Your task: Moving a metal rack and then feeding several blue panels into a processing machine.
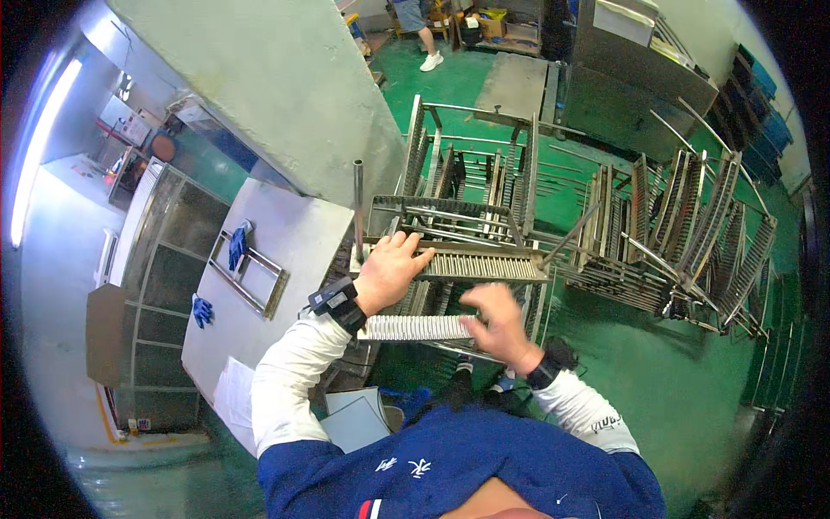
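My left hand [392, 271] lies over the left end of a slotted metal rail [484, 265], fingers spread and holding nothing. The rail runs crosswise on a metal rack frame [528, 164]. Nearer to me, a pale ridged strip [415, 327] lies parallel to it; it looks like a row of thin pieces set side by side. At the strip's right end is my right hand [501, 324], slightly blurred, with a gap between thumb and curved fingers. Nothing shows in that hand, and I cannot tell whether its thumb touches the strip. An upright metal post [358, 199] stands beyond my left hand.
On the left, a white table [259, 208] bears a small metal frame [270, 301] and blue gloves [239, 246]. More slotted racks [683, 225] stand on the green floor at right. A pale pillar [268, 86] rises at far left; a person's leg [425, 39] shows at the back.
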`<state>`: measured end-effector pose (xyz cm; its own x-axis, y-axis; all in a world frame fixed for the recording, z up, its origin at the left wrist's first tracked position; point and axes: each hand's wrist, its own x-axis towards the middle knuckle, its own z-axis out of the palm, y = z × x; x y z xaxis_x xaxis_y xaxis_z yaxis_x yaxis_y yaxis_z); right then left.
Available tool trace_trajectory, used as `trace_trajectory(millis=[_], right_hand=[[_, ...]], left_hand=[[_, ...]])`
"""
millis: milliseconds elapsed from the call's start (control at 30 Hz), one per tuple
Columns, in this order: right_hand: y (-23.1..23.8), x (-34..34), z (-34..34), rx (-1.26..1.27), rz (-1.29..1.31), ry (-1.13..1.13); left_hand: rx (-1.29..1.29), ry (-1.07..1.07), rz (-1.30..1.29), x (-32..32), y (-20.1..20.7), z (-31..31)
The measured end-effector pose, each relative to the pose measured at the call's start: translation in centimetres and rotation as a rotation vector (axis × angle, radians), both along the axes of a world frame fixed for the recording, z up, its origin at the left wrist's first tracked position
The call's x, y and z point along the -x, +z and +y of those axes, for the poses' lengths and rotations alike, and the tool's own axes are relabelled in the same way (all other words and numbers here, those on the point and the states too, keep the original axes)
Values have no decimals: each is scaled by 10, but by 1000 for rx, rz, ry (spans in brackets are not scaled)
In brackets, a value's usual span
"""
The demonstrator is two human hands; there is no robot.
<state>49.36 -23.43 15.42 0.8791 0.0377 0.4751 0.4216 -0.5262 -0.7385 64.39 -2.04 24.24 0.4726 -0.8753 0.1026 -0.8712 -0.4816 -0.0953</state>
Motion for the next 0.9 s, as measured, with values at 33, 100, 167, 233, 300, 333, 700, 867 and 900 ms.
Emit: trace_trajectory(millis=[33,100,167,233,300,333,700,867,900], right_hand=[[17,-7,-14,186,-58,-121],[36,-26,-29,339,-94,-224],[33,-36,-32,393,47,-92],[19,-50,-31,353,485,128],[1,-43,-30,386,454,179],[-8,-34,-23,398,345,154],[-68,-13,-10,370,328,-170],[-75,-29,-18,305,351,-235],[-74,-33,-20,307,411,-243]], left_hand=[[-5,-27,-30,-3,-3,-2],[0,-81,-45,2,-11,-6],[38,-155,-40,7,-19,-11],[13,-217,-39,10,-27,-17],[18,-274,5,11,-36,-21],[10,-322,-30,12,-41,-23],[-89,-333,1,8,-68,-61],[391,-305,480,66,-88,-24],[415,-210,591,71,-101,-6]])
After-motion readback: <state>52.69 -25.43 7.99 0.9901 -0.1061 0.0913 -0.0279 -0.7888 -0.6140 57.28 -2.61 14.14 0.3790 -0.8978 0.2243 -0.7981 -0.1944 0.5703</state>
